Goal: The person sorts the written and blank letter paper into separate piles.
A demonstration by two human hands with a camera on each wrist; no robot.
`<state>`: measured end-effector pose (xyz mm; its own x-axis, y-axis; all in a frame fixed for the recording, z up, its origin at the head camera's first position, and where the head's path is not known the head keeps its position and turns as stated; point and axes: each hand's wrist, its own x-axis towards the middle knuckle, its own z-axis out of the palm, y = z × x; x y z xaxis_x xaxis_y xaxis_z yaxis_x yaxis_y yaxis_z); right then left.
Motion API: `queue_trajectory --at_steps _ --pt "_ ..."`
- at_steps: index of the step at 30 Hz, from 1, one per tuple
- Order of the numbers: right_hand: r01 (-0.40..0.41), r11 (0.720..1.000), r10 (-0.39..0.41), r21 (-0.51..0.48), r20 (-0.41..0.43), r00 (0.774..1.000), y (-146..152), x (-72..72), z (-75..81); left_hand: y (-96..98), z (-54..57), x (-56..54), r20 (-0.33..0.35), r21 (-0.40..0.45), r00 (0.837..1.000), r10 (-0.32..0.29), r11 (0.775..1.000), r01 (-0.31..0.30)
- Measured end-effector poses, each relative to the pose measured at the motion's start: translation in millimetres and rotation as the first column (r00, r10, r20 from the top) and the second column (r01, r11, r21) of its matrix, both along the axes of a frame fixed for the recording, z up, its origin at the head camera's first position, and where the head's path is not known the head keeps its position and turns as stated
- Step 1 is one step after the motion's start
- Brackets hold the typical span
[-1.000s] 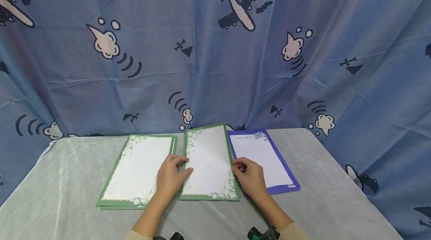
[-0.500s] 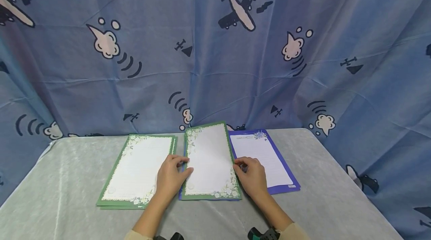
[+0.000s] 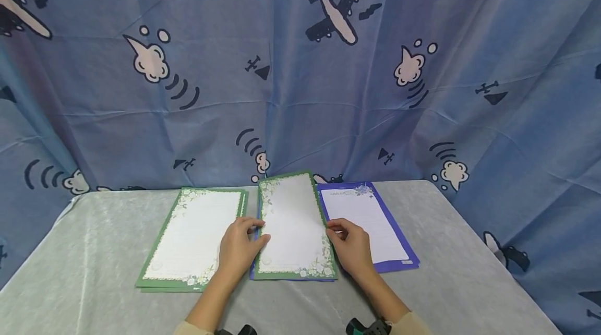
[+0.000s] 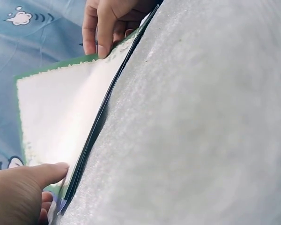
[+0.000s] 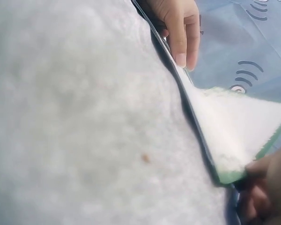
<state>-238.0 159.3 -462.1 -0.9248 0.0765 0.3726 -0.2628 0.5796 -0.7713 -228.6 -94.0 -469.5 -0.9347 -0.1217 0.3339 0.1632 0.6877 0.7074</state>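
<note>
A small stack of letter paper [image 3: 291,225], a green flower-bordered sheet on top and a purple-blue edge showing under it, lies between both hands in the head view. My left hand [image 3: 238,246] grips its left edge; the left wrist view shows the thumb on top and curled fingers below. At the opposite edge, my right hand [image 3: 349,246] pinches the paper between thumb and fingers. The right wrist view shows that thumb on the green border [image 5: 232,177]. How many sheets each hand holds, I cannot tell.
Green-bordered sheets [image 3: 192,241] lie in a pile to the left, partly behind the left hand. Purple-bordered lined paper [image 3: 371,225] lies to the right, overlapped by the middle stack. A grey cloth covers the table [image 3: 103,251]; a blue printed curtain [image 3: 216,63] hangs behind.
The top green sheet has shifted slightly right, and a purple-blue edge now shows beneath it at the left and bottom. My right hand moved slightly right with it; the left stays put.
</note>
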Motion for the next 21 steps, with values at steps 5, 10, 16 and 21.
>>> queue_trajectory --at_steps 5,10,16,21 --pt "-0.01 0.995 0.017 -0.096 0.072 0.997 0.1 -0.8 5.0 -0.5 -0.2 -0.1 -0.002 0.008 1.0 -0.004 1.0 0.005" --pt "-0.01 0.981 0.037 -0.194 0.134 0.99 -1.0 0.5 9.6 -0.6 0.5 -0.2 -0.014 0.036 1.0 -0.009 0.999 0.01" --pt "0.004 0.946 0.077 -0.325 0.237 0.968 -0.1 -0.4 12.1 -0.3 2.9 -0.3 -0.013 0.058 1.0 -0.007 0.998 0.008" --pt "0.01 0.933 0.093 -0.36 0.266 0.96 0.6 -1.5 14.7 -0.6 6.4 0.8 0.019 0.081 1.0 -0.016 0.997 0.014"
